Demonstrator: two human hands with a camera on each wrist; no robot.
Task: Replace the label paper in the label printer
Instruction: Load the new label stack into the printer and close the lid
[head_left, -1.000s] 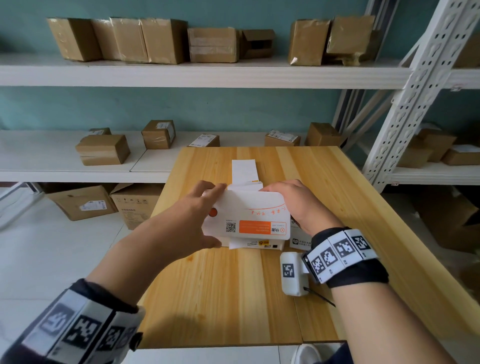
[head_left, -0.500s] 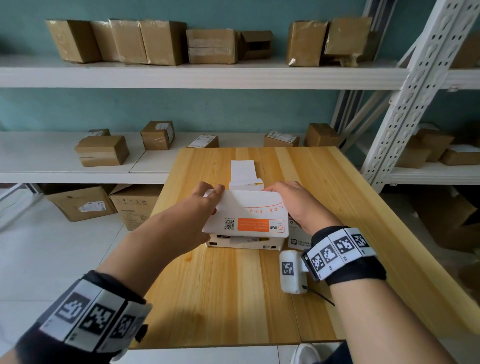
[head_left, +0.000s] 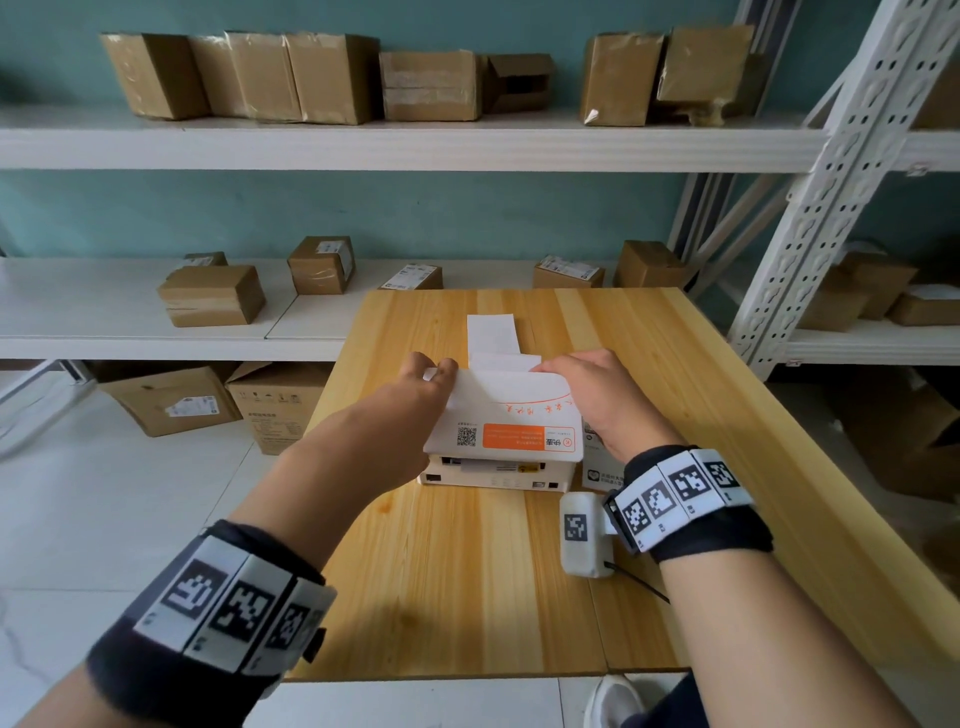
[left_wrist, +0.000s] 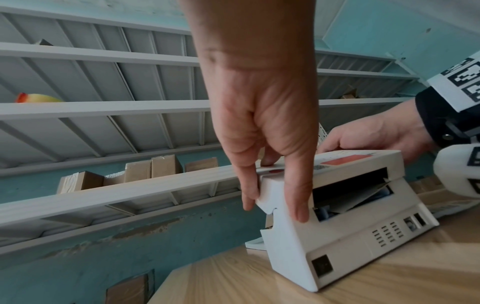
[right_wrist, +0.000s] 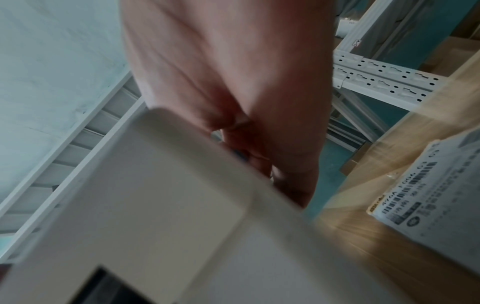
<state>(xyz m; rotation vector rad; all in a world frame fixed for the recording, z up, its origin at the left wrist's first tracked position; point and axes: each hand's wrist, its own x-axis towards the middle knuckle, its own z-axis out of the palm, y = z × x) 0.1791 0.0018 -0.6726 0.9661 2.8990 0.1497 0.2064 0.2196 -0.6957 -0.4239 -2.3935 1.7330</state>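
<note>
The printer lid (head_left: 511, 410) has swung lower, nearly closed over the label paper (head_left: 491, 332) sticking out beyond both hands. Left hand (left_wrist: 262, 127) and right hand (head_left: 597, 395) each grip one side of it.

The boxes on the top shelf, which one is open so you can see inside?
The dark cardboard box right of the middle of the top shelf. Its open side faces us with a hollow inside; the others are taped shut.
</note>
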